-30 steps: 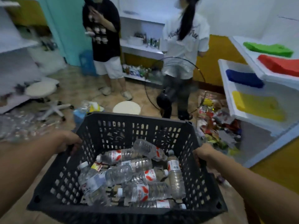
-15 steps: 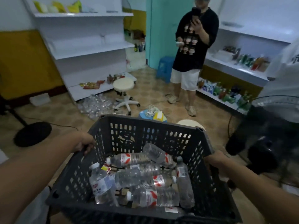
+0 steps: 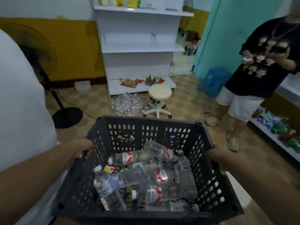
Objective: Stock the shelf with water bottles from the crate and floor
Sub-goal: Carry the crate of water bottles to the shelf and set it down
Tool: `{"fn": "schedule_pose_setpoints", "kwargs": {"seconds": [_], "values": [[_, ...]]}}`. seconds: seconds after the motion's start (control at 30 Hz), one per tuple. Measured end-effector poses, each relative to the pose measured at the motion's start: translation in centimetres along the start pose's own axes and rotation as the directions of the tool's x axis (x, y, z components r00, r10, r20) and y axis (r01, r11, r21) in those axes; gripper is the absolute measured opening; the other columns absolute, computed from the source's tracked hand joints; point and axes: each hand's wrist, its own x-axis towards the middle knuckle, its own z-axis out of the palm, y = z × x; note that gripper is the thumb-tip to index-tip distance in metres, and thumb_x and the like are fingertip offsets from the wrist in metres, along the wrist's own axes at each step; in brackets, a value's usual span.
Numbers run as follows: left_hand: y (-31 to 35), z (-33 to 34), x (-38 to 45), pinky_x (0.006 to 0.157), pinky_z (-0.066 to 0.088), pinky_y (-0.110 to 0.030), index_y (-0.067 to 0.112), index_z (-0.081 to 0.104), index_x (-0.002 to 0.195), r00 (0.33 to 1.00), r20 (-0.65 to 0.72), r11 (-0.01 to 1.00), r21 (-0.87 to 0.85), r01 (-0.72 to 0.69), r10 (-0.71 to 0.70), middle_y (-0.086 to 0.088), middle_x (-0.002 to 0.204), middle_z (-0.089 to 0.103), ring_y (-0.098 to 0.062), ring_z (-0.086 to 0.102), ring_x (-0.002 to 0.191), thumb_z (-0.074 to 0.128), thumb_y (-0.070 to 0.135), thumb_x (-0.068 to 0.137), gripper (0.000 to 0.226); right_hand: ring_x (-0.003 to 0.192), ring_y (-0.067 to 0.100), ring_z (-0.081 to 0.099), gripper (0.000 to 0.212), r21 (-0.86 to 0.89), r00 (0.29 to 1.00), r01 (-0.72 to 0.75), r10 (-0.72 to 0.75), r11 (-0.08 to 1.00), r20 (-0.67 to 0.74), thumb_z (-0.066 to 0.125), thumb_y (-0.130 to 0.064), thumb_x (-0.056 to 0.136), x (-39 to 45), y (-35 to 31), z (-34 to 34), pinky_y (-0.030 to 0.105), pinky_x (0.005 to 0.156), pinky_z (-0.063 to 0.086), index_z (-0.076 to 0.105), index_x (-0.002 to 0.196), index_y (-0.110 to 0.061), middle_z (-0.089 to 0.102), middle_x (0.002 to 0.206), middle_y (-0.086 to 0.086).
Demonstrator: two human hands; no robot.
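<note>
I carry a dark grey slatted crate (image 3: 149, 122) in front of me, off the floor. My left hand (image 3: 84, 149) grips its left rim and my right hand (image 3: 216, 155) grips its right rim. Several clear water bottles (image 3: 146, 174) with red and white labels lie jumbled inside it. Straight ahead stands a white shelf unit (image 3: 138, 49) with bare middle shelves. A heap of water bottles (image 3: 126, 103) lies on the tiled floor at its foot.
A white wheeled stool (image 3: 159, 98) stands beside the floor bottles. A black fan on a round base (image 3: 67, 116) is at the left. A person in a black shirt (image 3: 259, 70) stands at the right by a blue stool (image 3: 214, 82) and a stocked low shelf (image 3: 276, 132).
My view has swung left with the crate, from the coloured shelves and two people to the white shelf unit, which is now straight ahead. Both hands keep their grip on the rims.
</note>
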Motion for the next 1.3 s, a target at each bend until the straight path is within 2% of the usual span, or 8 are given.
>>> {"fn": "schedule_pose_setpoints", "kwargs": {"seconds": [0.17, 0.23, 0.3, 0.47, 0.6, 0.8, 1.1, 1.3], "values": [[10.2, -1.9, 6.8, 0.039, 0.027, -0.024, 0.003, 0.044, 0.062, 1.0, -0.026, 1.0, 0.025, 0.002, -0.001, -0.008, 0.041, 0.036, -0.019, 0.029, 0.037, 0.036, 0.006, 0.1, 0.039, 0.048, 0.029, 0.054, 0.008, 0.041, 0.999, -0.017, 0.016, 0.999, 0.029, 0.063, 0.006, 0.08, 8.8, -6.1, 0.2, 0.025, 0.035, 0.046, 0.06, 0.085, 0.0, 0.056, 0.064, 0.019], [14.2, -2.2, 9.8, 0.043, 0.031, -0.028, 0.003, 0.044, 0.053, 1.0, -0.001, 0.998, 0.058, -0.02, 0.02, -0.009, 0.034, 0.038, -0.02, 0.033, 0.031, 0.036, 0.006, 0.1, 0.048, 0.058, 0.029, 0.066, 0.026, 0.027, 0.996, 0.076, -0.075, 0.997, -0.043, 0.082, -0.016, 0.06, 17.0, -6.0, -0.8, 0.036, 0.047, 0.058, 0.066, 0.081, -0.015, 0.067, 0.069, 0.012], [18.2, -2.3, 12.2, 0.039, 0.031, -0.025, 0.006, 0.041, 0.05, 0.999, 0.022, 0.998, 0.06, -0.036, 0.035, -0.008, 0.033, 0.035, -0.02, 0.033, 0.027, 0.035, 0.006, 0.1, 0.05, 0.065, 0.024, 0.071, 0.032, -0.032, 0.994, 0.095, -0.097, 0.995, -0.045, 0.081, -0.028, 0.049, 24.2, -6.0, -1.9, 0.046, 0.061, 0.061, 0.069, 0.077, -0.02, 0.072, 0.071, 0.005], [28.9, -2.2, 19.1, 0.029, 0.024, -0.012, 0.007, 0.038, 0.053, 0.994, 0.038, 0.994, 0.028, -0.107, 0.106, -0.007, 0.032, 0.031, -0.017, 0.027, 0.02, 0.034, 0.001, 0.099, 0.046, 0.063, 0.032, 0.063, 0.02, 0.004, 0.995, -0.049, 0.049, 0.999, -0.084, 0.076, -0.016, 0.055, 25.6, -16.9, -3.5, 0.044, 0.057, 0.058, 0.061, 0.067, -0.008, 0.064, 0.069, 0.018], [39.8, -1.9, 26.0, 0.033, 0.028, -0.018, 0.003, 0.042, 0.055, 0.989, 0.059, 0.982, 0.124, -0.145, 0.138, -0.009, 0.034, 0.035, -0.018, 0.031, 0.024, 0.036, 0.001, 0.098, 0.043, 0.054, 0.028, 0.056, 0.016, 0.067, 0.988, -0.115, 0.121, 0.991, -0.097, 0.063, 0.008, 0.081, 31.1, -23.6, -4.7, 0.03, 0.046, 0.045, 0.052, 0.069, 0.004, 0.056, 0.064, 0.017], [55.4, -0.4, 34.9, 0.036, 0.034, -0.022, 0.0, 0.045, 0.056, 0.984, 0.044, 0.969, 0.172, -0.175, 0.17, -0.011, 0.042, 0.041, -0.021, 0.035, 0.032, 0.042, 0.002, 0.097, 0.041, 0.056, 0.025, 0.051, 0.017, 0.099, 0.977, -0.156, 0.169, 0.983, -0.131, 0.058, 0.002, 0.09, 43.4, -31.2, -7.6, 0.031, 0.047, 0.042, 0.049, 0.075, 0.0, 0.052, 0.069, 0.015], [74.2, -0.1, 49.5, 0.042, 0.031, -0.024, 0.002, 0.044, 0.062, 0.976, 0.088, 0.96, 0.181, -0.212, 0.198, -0.012, 0.05, 0.04, -0.021, 0.034, 0.042, 0.039, -0.001, 0.095, 0.034, 0.088, 0.039, 0.066, 0.01, 0.112, 0.957, -0.206, 0.224, 0.972, -0.184, 0.061, -0.005, 0.089, 60.8, -42.8, -10.6, 0.05, 0.079, 0.057, 0.056, 0.096, 0.001, 0.065, 0.096, 0.024], [85.7, 1.6, 55.5, 0.04, 0.031, -0.023, 0.0, 0.044, 0.054, 0.961, 0.105, 0.926, 0.26, -0.275, 0.256, -0.013, 0.044, 0.042, -0.021, 0.038, 0.036, 0.045, 0.0, 0.095, 0.041, 0.064, 0.031, 0.061, 0.016, 0.126, 0.926, -0.314, 0.333, 0.941, -0.177, 0.064, -0.006, 0.087, 69.0, -47.4, -12.7, 0.034, 0.051, 0.051, 0.059, 0.101, 0.002, 0.061, 0.081, 0.019]]}}
